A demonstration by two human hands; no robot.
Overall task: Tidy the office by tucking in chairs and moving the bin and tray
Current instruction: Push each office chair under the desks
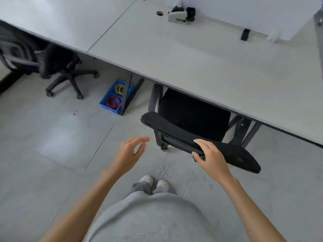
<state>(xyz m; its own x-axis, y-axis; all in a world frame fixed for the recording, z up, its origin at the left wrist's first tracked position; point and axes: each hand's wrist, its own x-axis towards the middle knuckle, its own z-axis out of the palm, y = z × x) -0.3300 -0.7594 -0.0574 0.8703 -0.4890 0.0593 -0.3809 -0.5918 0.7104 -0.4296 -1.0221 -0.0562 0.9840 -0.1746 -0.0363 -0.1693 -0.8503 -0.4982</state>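
Head view: my right hand (pixel 210 157) grips the top edge of the black chair's (pixel 194 112) backrest, fingers (pixel 202 143) over the top, thumb under the rim. Chair seat is already mostly under the surface (pixel 174 55), backrest tilted out toward me. My left hand (pixel 130 152) hovers just beside the backrest's left end, fingers loosely spread and curved, holding nothing, apart from the chair.

Step in hand, as I judge it: tucking this chair in, nearly done. Next move likely calls for a final push forward, or letting go and turning to the rest.

Second chair (pixel 57 67) at far left sits partly out from under the surface. Blue tray (pixel 109 103) with red and yellow bands sits on the floor against the desk leg, still to move. Bin not in view.
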